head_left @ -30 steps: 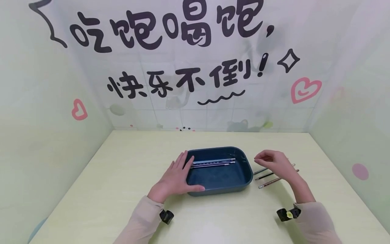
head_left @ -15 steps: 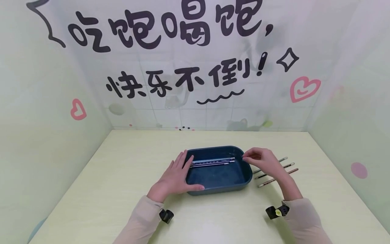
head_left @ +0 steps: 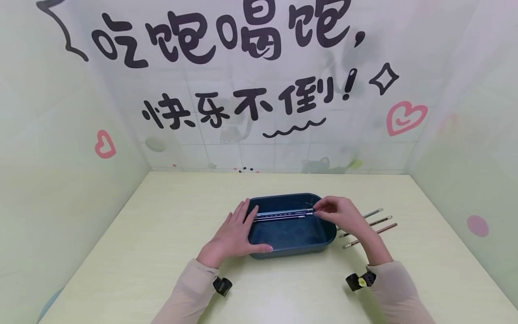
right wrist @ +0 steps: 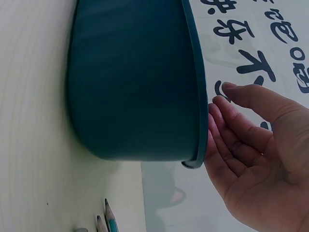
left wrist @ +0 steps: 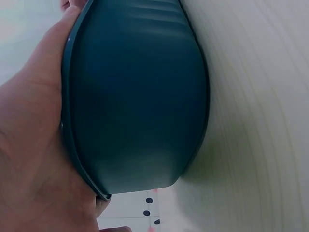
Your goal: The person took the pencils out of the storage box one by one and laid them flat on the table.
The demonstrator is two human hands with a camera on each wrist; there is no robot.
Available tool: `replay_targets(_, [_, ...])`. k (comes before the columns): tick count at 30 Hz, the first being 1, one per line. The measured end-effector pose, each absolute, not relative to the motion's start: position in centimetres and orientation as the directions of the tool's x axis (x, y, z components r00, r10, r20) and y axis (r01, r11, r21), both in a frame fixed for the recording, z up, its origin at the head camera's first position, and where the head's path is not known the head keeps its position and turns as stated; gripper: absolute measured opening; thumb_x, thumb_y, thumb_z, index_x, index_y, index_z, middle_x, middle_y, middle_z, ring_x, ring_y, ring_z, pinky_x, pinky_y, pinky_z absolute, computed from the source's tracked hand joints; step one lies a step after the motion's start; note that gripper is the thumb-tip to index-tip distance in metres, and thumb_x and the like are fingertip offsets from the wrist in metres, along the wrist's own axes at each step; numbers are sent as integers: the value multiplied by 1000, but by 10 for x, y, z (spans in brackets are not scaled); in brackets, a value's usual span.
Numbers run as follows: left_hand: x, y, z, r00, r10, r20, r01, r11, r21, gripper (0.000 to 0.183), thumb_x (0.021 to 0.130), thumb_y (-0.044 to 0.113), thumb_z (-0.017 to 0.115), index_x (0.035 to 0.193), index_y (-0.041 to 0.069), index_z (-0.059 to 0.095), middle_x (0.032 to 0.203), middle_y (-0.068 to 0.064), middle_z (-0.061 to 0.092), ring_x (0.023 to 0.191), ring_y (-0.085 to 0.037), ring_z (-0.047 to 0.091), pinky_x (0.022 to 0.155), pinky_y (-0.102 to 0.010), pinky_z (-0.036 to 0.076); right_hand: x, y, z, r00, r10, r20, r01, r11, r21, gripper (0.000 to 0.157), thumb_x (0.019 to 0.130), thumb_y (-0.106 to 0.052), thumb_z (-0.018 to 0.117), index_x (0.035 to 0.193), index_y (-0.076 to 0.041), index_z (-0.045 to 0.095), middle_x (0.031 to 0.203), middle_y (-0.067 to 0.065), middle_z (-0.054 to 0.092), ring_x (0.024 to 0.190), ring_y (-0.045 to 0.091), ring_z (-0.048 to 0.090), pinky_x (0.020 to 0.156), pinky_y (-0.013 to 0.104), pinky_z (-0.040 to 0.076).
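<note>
A dark blue plastic box (head_left: 291, 238) stands on the table. My left hand (head_left: 232, 234) rests over its left end, fingers spread and straight, thumb along the front rim. The left wrist view shows that palm against the box's rim. Several pencils (head_left: 283, 215) lie side by side inside, towards the back. My right hand (head_left: 341, 216) reaches over the box's right end, its fingertips beside the pencils' eraser ends. Seen from the right wrist, this hand (right wrist: 260, 145) has loosely bent fingers and a thumb apart from them; nothing shows between them.
Three more pencils (head_left: 386, 228) lie on the pale table (head_left: 162, 216) to the right of the box, partly behind my right forearm. Two pencil points (right wrist: 111, 217) show in the right wrist view. Printed wall sheets (head_left: 194, 153) stand at the back and sides.
My right hand has moved left, from above the loose pencils to over the right end of the box. The left hand and the box have stayed in place.
</note>
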State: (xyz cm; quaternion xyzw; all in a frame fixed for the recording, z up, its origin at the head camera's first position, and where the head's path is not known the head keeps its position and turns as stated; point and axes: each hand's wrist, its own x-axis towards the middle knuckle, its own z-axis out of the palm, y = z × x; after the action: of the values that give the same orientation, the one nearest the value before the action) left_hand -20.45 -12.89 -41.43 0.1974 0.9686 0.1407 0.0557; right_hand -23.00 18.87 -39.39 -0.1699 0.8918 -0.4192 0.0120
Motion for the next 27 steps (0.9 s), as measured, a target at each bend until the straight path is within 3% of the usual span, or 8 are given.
replay_targets(11, [-203,-128,-413,-917,395,-55,361,882,304,118,74,76,69,161,13,19,169,-14,3,157,-33,4,125,-58,17,-233,172,-398,-939,-325,112,-290,573,-766,21,92,-5,68,110,6,68,104,21,72,89,20,68,76,17,55])
replay_targets(27, [-204,-128,-412,-917,394,-58,361,884,296,119,73,77,68,161,13,19,170,-13,2,157,-33,4,125,-57,18,-241,153,-409,-939,-327,103,-280,559,-781,18,91,-2,69,107,6,69,98,16,73,85,19,69,76,24,58])
